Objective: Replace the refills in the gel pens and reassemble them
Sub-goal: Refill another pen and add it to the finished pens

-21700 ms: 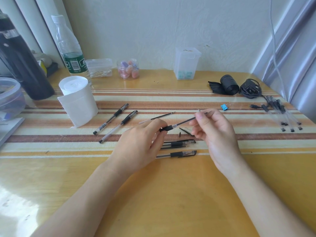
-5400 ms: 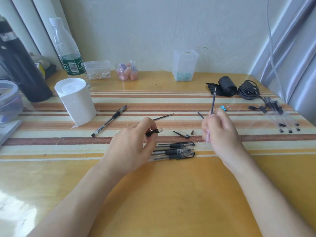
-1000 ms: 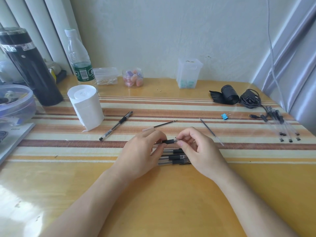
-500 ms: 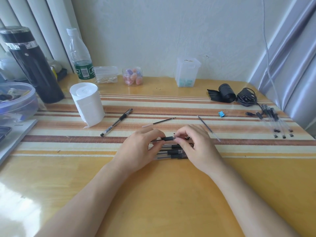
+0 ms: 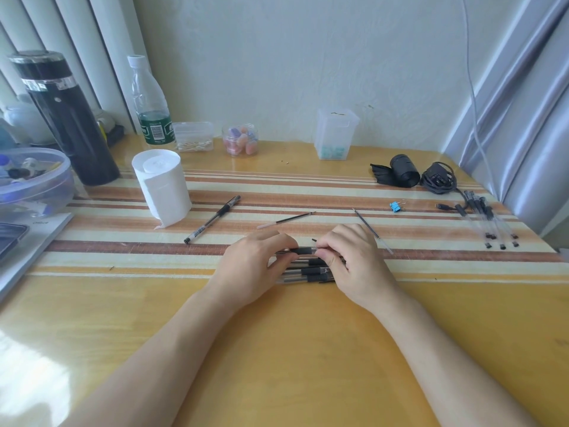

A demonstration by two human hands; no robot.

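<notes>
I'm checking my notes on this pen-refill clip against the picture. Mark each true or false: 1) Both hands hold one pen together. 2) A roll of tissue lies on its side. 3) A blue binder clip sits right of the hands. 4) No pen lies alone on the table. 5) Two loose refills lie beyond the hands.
1) True: the left hand and right hand hold one pen.
2) False: the tissue roll stands upright.
3) True: the blue binder clip lies farther back on the right.
4) False: a single pen lies beside the roll.
5) True: one refill, another refill.
</notes>
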